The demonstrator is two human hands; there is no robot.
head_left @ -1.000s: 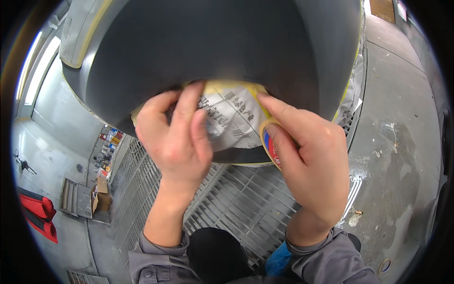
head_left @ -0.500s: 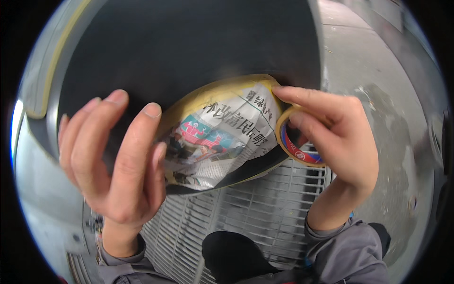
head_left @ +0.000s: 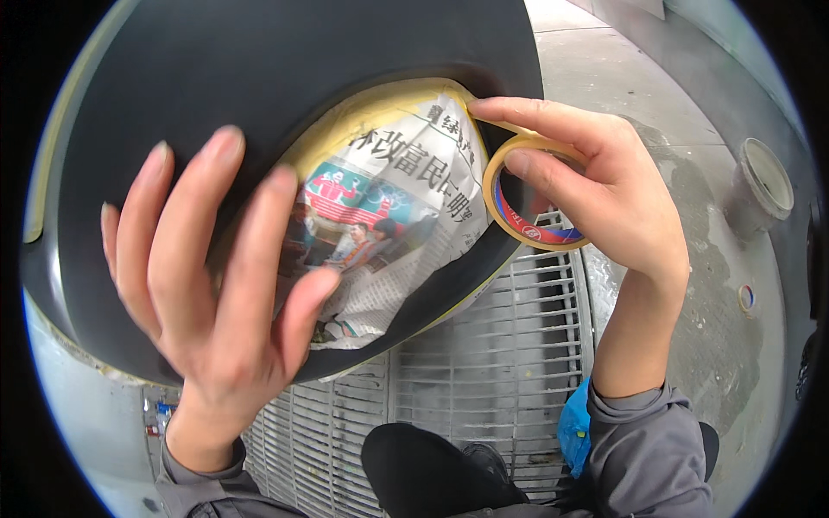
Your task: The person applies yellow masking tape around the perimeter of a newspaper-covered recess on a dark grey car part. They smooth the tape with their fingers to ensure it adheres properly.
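A sheet of newspaper [head_left: 406,203] covers a rounded opening in a large dark curved panel [head_left: 337,60]. Yellow masking tape [head_left: 367,112] runs along the sheet's upper edge. My right hand [head_left: 604,181] grips a roll of masking tape [head_left: 494,200] between thumb and fingers. Its index fingertip presses at the upper right corner of the newspaper, where a strip of tape runs down the edge. My left hand [head_left: 220,276] is open, fingers spread, in front of the panel left of the sheet. Whether its fingertips touch the panel I cannot tell.
Below the panel lies a metal floor grating [head_left: 484,345], with my dark-clad knee [head_left: 423,470] over it. A blue plastic bag [head_left: 574,427] is by my right sleeve. On the wet concrete floor at right are a bucket [head_left: 764,186] and a small tape roll [head_left: 746,298].
The panel and newspaper now appear higher and further left in view. My left fingers have spread wider. The right hand keeps the tape roll at the sheet's corner.
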